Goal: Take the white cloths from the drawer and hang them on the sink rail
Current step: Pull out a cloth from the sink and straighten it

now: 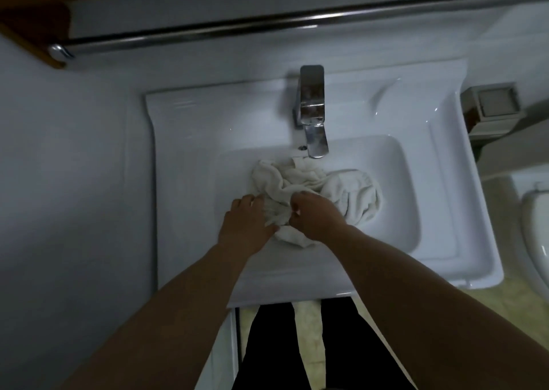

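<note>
Filling the middle of the white ceramic sink [386,163] lay the white cloths [300,181], heaped in a crumpled pile that ran from just under the faucet spout toward the near rim of the basin. They looked like soft terry towels, off-white against the glossier sink, bunched into folds and ridges; a rounder lump sat to the right, and a loose corner hung down toward the near edge. How many cloths made up the pile could not be told.

Both hands were in the basin at the near side of the pile. The left hand [245,221] lay over the left part of the cloths with its fingers bent down into the fabric, grasping it. The right hand [316,215] was curled tight, pinching a fold of the same bundle just beside the left.

A chrome faucet [312,110] stood at the far side of the sink, its spout pointing over the basin. Farther back and above, a metal rail [267,25] ran left to right across the wall with nothing hanging on it. To the right of the sink stood a small square box [493,104], and a toilet [537,226] showed at the right edge.
</note>
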Action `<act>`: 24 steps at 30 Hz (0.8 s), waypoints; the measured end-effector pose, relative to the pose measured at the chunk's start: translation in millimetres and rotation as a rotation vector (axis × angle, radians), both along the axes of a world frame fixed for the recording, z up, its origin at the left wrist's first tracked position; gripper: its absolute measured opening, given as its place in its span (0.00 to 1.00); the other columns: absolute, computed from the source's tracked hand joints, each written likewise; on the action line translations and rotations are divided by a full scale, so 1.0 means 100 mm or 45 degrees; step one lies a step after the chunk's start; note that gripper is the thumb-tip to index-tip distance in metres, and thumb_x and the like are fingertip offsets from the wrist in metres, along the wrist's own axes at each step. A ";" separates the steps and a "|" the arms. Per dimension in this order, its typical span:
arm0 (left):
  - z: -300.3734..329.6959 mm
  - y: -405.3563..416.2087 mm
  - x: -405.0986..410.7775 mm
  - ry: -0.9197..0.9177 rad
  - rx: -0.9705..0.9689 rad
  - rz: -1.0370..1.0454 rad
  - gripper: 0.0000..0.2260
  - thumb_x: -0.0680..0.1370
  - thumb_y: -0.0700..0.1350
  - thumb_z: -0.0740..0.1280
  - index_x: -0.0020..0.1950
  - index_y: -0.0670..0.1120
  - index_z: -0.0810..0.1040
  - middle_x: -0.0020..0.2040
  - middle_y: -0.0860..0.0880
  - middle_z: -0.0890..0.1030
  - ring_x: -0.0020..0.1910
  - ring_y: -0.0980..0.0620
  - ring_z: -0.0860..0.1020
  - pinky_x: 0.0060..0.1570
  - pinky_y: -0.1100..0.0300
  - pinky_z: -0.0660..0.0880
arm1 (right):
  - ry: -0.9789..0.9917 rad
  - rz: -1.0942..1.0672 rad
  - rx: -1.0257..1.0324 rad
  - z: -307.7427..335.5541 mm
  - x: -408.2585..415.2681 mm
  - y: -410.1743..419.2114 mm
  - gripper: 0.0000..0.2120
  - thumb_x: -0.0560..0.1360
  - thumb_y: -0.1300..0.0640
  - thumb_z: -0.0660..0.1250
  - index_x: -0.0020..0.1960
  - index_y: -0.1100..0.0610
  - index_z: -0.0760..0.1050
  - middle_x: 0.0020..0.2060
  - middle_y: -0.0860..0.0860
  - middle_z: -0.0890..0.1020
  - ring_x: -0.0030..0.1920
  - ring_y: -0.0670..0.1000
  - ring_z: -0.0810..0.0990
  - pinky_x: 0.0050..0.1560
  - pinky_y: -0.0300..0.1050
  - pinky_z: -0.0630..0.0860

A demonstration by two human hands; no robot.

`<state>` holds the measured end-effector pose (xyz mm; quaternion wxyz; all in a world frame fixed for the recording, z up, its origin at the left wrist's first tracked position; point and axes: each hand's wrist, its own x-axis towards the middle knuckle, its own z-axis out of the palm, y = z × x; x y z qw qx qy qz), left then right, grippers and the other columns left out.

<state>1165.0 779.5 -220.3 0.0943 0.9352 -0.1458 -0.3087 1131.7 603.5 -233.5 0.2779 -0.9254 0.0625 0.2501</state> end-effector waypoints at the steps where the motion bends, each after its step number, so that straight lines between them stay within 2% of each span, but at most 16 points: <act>1: 0.10 -0.02 0.01 -0.028 -0.035 -0.009 0.37 0.75 0.62 0.68 0.77 0.48 0.60 0.75 0.45 0.64 0.72 0.43 0.62 0.69 0.48 0.66 | -0.030 -0.008 0.024 0.13 0.04 -0.01 0.08 0.73 0.54 0.69 0.50 0.56 0.75 0.51 0.52 0.80 0.51 0.55 0.79 0.46 0.46 0.73; 5: 0.57 -0.13 0.07 -0.116 -0.142 -0.071 0.36 0.73 0.59 0.71 0.77 0.49 0.62 0.74 0.47 0.66 0.72 0.44 0.62 0.70 0.50 0.64 | -0.171 0.034 0.059 0.72 0.25 -0.12 0.07 0.69 0.55 0.70 0.45 0.55 0.75 0.47 0.52 0.79 0.48 0.55 0.77 0.46 0.48 0.75; 10: 1.24 -0.28 0.22 -0.190 -0.280 -0.050 0.32 0.72 0.59 0.72 0.73 0.51 0.69 0.73 0.48 0.67 0.72 0.45 0.62 0.70 0.52 0.64 | -0.289 0.068 0.058 1.56 0.58 -0.34 0.06 0.70 0.54 0.70 0.45 0.52 0.76 0.46 0.51 0.82 0.47 0.54 0.79 0.50 0.48 0.77; 14: 1.76 -0.43 0.39 -0.366 -0.353 -0.032 0.29 0.72 0.61 0.71 0.69 0.50 0.72 0.68 0.49 0.73 0.68 0.46 0.67 0.66 0.55 0.66 | -0.401 0.042 0.167 2.25 0.75 -0.41 0.05 0.70 0.57 0.71 0.44 0.55 0.76 0.40 0.48 0.81 0.40 0.49 0.77 0.40 0.40 0.73; 17: 2.09 -0.52 0.47 -0.433 -0.401 0.008 0.28 0.73 0.61 0.71 0.68 0.49 0.72 0.66 0.50 0.74 0.66 0.48 0.68 0.63 0.56 0.66 | -0.496 0.063 0.215 2.67 0.80 -0.43 0.04 0.70 0.58 0.70 0.41 0.55 0.75 0.39 0.49 0.82 0.37 0.48 0.75 0.37 0.42 0.72; 20: 2.34 -0.61 0.52 -0.495 -0.489 0.068 0.23 0.74 0.60 0.70 0.63 0.47 0.76 0.60 0.49 0.78 0.60 0.48 0.73 0.57 0.57 0.69 | -0.568 0.114 0.206 2.99 0.82 -0.46 0.05 0.70 0.58 0.70 0.40 0.52 0.74 0.36 0.46 0.78 0.36 0.46 0.74 0.36 0.42 0.70; 24: 2.64 -0.73 0.55 -0.488 -0.689 0.230 0.14 0.78 0.56 0.66 0.49 0.46 0.81 0.44 0.49 0.82 0.44 0.50 0.79 0.43 0.59 0.72 | -0.670 0.173 0.151 3.28 0.85 -0.50 0.05 0.73 0.57 0.68 0.43 0.50 0.73 0.36 0.44 0.77 0.38 0.46 0.74 0.36 0.43 0.68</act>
